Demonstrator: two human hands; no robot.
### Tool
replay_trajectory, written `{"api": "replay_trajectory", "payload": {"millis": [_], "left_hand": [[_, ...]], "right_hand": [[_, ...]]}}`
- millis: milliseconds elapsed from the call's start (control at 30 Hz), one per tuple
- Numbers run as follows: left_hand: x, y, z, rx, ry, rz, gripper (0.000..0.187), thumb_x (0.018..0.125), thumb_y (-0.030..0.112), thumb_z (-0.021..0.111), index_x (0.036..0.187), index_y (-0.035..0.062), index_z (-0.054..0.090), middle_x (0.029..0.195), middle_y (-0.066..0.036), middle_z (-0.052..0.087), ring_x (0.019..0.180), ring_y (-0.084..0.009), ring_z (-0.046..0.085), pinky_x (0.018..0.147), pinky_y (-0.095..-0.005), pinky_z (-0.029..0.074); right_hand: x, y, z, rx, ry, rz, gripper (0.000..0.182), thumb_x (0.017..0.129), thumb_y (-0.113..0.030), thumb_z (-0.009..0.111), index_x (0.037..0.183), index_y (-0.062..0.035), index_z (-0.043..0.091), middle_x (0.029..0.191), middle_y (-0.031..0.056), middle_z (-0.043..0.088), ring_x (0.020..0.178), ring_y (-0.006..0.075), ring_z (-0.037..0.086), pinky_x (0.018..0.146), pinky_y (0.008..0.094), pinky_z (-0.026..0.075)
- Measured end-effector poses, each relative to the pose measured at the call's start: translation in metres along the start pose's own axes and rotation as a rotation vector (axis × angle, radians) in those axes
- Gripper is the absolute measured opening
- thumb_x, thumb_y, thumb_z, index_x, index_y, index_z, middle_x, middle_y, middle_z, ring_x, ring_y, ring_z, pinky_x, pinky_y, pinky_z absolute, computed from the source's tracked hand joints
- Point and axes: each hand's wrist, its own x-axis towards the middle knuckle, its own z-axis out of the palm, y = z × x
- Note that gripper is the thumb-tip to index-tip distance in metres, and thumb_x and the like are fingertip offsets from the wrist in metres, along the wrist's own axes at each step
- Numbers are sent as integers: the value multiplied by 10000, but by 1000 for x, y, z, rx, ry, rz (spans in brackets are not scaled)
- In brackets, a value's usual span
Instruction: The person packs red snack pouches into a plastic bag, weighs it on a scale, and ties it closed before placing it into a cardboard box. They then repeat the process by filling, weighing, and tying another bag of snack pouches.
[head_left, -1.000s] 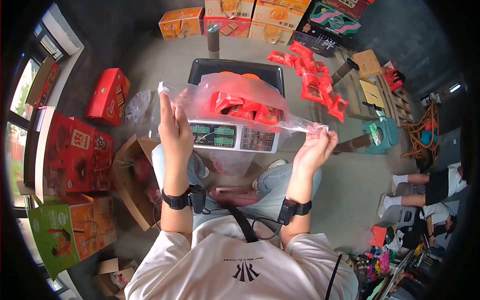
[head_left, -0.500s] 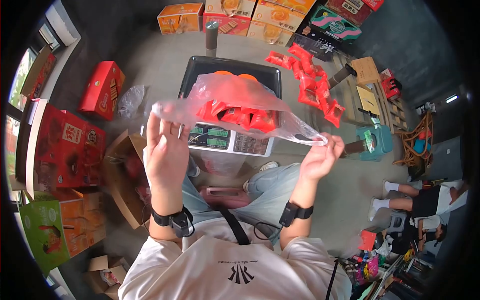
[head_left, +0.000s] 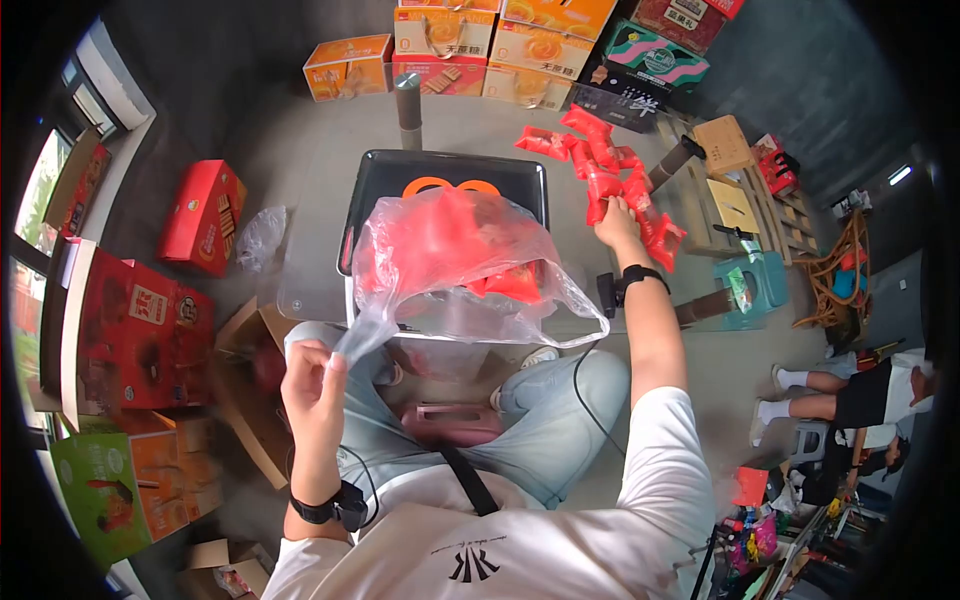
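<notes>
My left hand (head_left: 318,385) pinches one handle of a clear plastic bag (head_left: 375,320), pulling it toward me. Several red packets (head_left: 512,284) show through the bag and at its mouth. Under the bag is the black tray (head_left: 515,170) of a weighing scale, whose display and keys the bag mostly covers. The bag's other handle lies loose on the right. My right hand (head_left: 617,225) reaches into a row of loose red packets (head_left: 605,180) on the table, its fingers closed on one of them. Two orange loops (head_left: 455,186) lie on the tray behind the bag.
The glass table (head_left: 315,240) carries a crumpled clear bag (head_left: 262,238) at left. Gift boxes (head_left: 440,40) are stacked beyond. Red cartons (head_left: 150,320) and an open cardboard box (head_left: 250,380) stand left. A teal container (head_left: 765,280) is right. Another person (head_left: 870,390) is farther right.
My right hand has let go of the bag handle and moved up and right to the loose packets. The left hand has lowered with its handle, and the bag has sunk onto the tray.
</notes>
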Motion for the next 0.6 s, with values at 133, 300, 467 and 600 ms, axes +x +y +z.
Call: {"api": "replay_trajectory", "payload": {"millis": [133, 300, 467, 600], "left_hand": [[-7, -11, -7, 114, -72, -79, 203, 901, 115, 599, 769, 14, 483, 783, -11, 511, 747, -85, 460, 710, -220, 377], [-5, -5, -2, -55, -98, -162, 196, 939, 158, 550, 799, 23, 523, 852, -30, 590, 772, -88, 509, 750, -233, 395], [-2, -10, 5, -274, -110, -163, 175, 960, 157, 505, 829, 42, 492, 934, -83, 645, 922, -154, 614, 887, -305, 435], [-3, -7, 14, -304, -119, -152, 148, 962, 148, 496, 855, 50, 468, 940, -90, 648, 922, -153, 616, 883, -292, 436]], "right_hand": [[6, 2, 22, -198, -15, -76, 751, 749, -206, 652, 1406, -103, 306, 1459, 111, 311, 1355, 292, 279, 1111, 432, 249], [1, 3, 29, -304, 46, -30, 711, 731, -206, 698, 1357, -111, 373, 1343, 96, 412, 1273, 272, 373, 1049, 414, 340], [-23, 2, 9, -362, -75, -55, 532, 744, -269, 698, 1228, -118, 535, 1261, 84, 466, 1212, 268, 422, 982, 404, 401], [-69, 15, 20, -168, -4, -193, 554, 750, -368, 686, 1219, -118, 530, 1224, 116, 488, 1189, 312, 428, 983, 466, 366]]}}
